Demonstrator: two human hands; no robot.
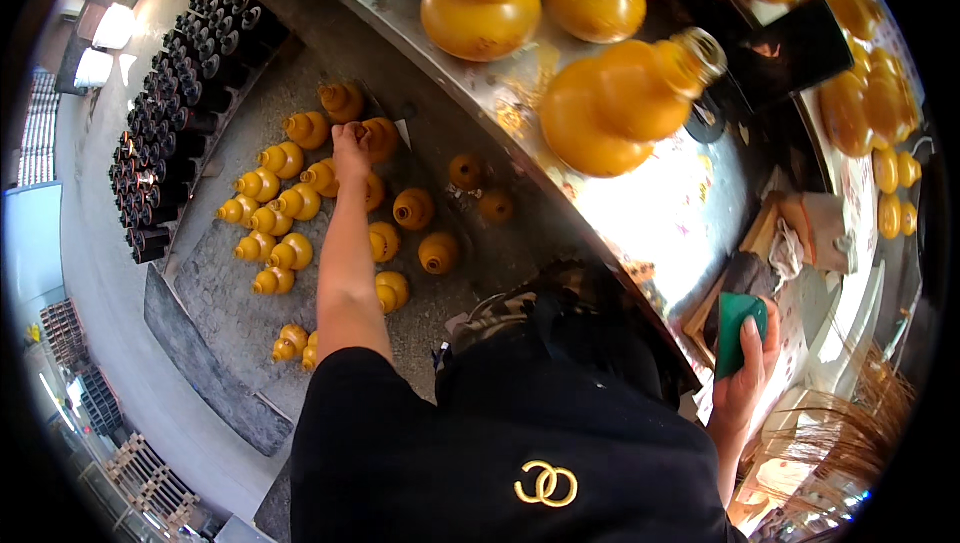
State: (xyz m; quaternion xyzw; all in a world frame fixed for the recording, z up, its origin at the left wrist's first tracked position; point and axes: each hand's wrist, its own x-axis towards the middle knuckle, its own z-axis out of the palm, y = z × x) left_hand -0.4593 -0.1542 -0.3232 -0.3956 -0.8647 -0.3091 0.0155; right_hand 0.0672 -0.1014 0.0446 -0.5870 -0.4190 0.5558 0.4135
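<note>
Concrete floor (230, 313): left fingers (350, 135) seemingly grip an orange bottle (378, 135); right fingers (752, 335) clasp green sponge (738, 331).

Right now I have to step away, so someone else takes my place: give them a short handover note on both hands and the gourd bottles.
Left hand: reached down to the floor, closed on a yellow gourd bottle at the far end of the cluster.
Right hand: holds a green pad at the steel table edge.
Done: many small gourd bottles stand grouped on the floor; three big gourds sit on the table.
Left: a few bottles stand apart from the group.
</note>
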